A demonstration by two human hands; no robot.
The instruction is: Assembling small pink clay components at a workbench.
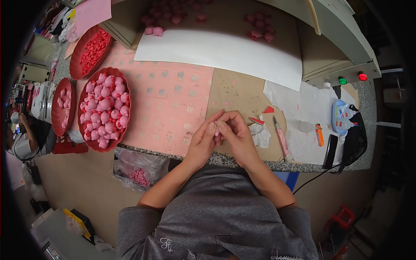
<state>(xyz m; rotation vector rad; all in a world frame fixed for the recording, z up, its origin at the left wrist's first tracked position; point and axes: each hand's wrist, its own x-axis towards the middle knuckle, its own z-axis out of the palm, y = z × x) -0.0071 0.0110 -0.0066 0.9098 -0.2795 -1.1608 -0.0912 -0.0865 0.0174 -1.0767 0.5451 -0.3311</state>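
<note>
Left hand: the left hand (203, 139) is curling its fingertips against a tiny pale-pink soft piece (218, 131), pinching it together with the other hand.
Right hand: the right hand (236, 132) is closing thumb and forefinger on the same piece from the 3 o'clock side; the two hands are touching at the tips.
Piece location: it is sitting between the fingertips, above the near edge of the brown cardboard work mat (236, 93), mostly hidden, so its shape cannot be told.
Handling judgement: it is looking very light and probably soft and squashable; a gentle fingertip pinch at its edges seems the safest hold, as a hard squeeze may deform it.
At 3 o'clock: a crumpled white tissue (261, 135), red paper scraps (268, 110) and a pink-handled craft knife (281, 141) are lying just beside the right hand.
At 9 o'clock: a round dark-red tray of pink plump figurines (104, 110) is resting on the pink spotted sheet (173, 104).
At 12 o'clock: a large white paper sheet (225, 50) is lying farther off.
At 7 o'clock: a clear plastic bag (136, 167) holding pink bits is hanging below the table edge.
</note>
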